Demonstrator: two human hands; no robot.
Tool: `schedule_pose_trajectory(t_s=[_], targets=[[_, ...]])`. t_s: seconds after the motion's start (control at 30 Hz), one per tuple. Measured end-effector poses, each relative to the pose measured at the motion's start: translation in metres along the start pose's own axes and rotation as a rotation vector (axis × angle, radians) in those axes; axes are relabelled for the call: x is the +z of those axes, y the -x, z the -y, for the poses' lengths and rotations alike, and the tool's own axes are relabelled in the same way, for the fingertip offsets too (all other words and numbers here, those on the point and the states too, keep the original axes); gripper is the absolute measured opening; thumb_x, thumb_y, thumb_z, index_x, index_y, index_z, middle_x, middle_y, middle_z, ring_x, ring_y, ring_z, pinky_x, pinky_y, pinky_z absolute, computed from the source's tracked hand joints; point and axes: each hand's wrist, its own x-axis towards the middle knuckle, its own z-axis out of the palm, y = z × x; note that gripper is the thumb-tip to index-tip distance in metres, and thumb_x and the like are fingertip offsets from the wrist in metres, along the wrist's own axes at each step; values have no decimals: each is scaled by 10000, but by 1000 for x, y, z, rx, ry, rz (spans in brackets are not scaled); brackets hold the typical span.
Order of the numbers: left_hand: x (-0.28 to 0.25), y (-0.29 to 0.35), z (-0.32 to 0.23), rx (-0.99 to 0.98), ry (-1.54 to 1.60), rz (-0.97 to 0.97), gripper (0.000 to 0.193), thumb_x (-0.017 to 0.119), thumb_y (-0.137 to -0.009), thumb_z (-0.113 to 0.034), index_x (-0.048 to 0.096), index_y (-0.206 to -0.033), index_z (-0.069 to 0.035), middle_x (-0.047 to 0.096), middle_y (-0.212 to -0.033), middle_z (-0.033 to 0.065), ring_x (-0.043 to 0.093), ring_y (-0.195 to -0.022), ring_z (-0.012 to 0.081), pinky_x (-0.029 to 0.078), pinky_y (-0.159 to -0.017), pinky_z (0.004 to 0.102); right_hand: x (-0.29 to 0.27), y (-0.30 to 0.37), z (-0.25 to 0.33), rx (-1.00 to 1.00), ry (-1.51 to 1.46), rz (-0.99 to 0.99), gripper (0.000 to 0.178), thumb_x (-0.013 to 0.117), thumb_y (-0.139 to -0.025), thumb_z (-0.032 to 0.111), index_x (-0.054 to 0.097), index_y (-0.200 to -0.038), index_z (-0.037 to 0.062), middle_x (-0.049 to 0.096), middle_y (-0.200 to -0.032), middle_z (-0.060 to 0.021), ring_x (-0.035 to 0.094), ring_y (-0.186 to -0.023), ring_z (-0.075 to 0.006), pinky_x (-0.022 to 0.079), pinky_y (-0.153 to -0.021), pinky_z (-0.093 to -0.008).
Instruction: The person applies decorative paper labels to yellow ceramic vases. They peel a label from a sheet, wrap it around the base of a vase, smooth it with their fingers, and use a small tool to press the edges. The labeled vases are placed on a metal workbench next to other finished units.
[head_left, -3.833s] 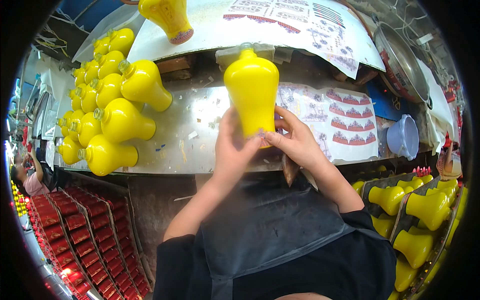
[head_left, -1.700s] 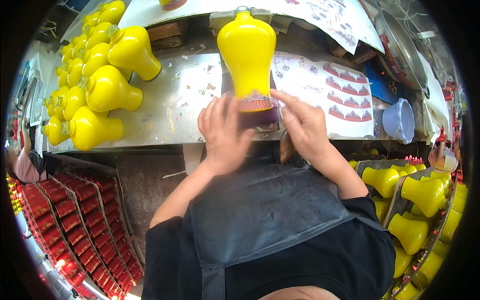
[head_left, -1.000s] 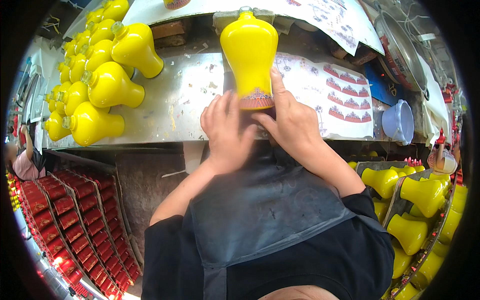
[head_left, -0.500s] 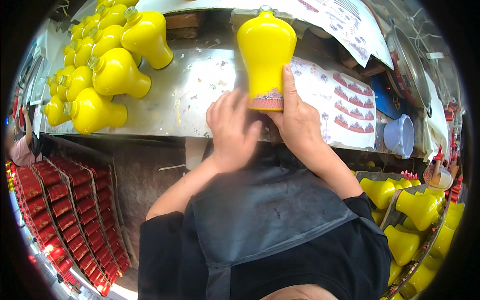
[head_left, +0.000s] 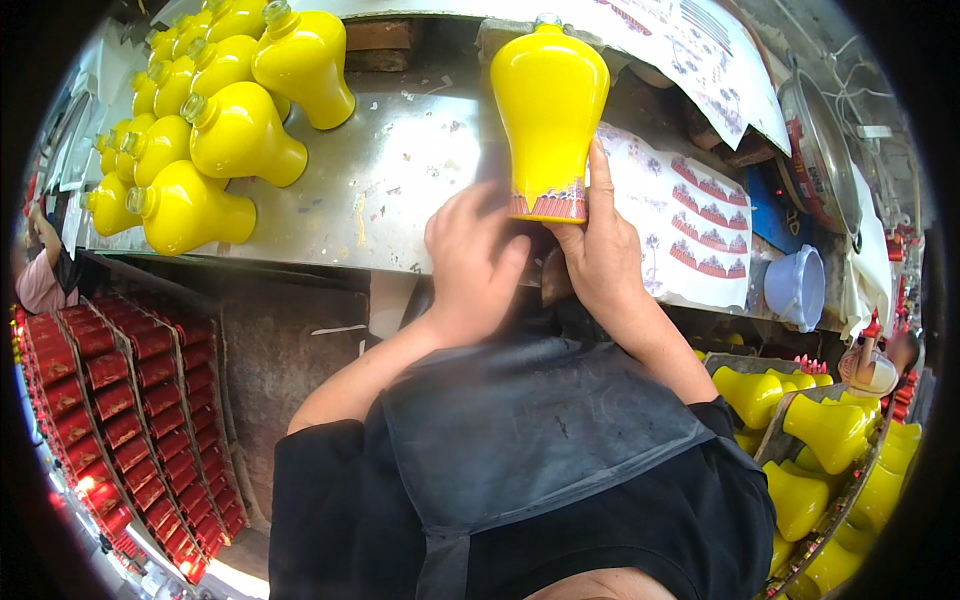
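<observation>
A glossy yellow bottle [head_left: 549, 95] with a clear glass neck stands upright in front of me. A patterned reddish-blue decal band [head_left: 556, 205] runs around its foot, with a yellow gap at the front. My right hand [head_left: 603, 235] grips the bottle's foot, thumb up along its right side and fingers underneath. My left hand [head_left: 472, 262] is just left of the foot, fingers blurred and thumb apart, holding nothing that I can see. Right of the bottle lies a decal sheet [head_left: 655, 250] printed with rows of curved strips.
Several more yellow bottles [head_left: 243, 125] stand on the metal tabletop [head_left: 365, 200] at left. A pale blue bucket [head_left: 795, 288] is at the table's right end, below a large metal basin [head_left: 822, 150]. Racked red cylinders [head_left: 125, 410] fill the lower left; crated yellow bottles [head_left: 825, 430] the lower right.
The bottle has turned in my right hand, so a yellow gap in the band now faces me. Bottle and both hands sit slightly further right in view.
</observation>
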Motion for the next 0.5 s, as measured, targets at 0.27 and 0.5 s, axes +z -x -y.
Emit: schedule_pose_trajectory(t_s=[0.27, 0.5], targets=[[-5, -11, 4, 4, -13, -3, 454, 773, -832, -210, 664, -1242, -49, 580, -1348, 196, 510, -1298, 378, 356, -1116, 487, -11, -2, -3, -17, 62, 48, 863, 723, -985, 257, 216, -1651, 45, 742, -1053, -237, 755, -907, -406, 597, -767, -437], [-3, -44, -3, 311, -158, -125, 770, 883, -643, -70, 633, -1370, -118, 545, -1346, 136, 558, -1147, 343, 459, -1012, 431, -16, -2, -2, -176, 189, 63, 894, 801, -895, 246, 323, -1631, 75, 730, -1006, -189, 735, -826, -350, 590, -729, -431]])
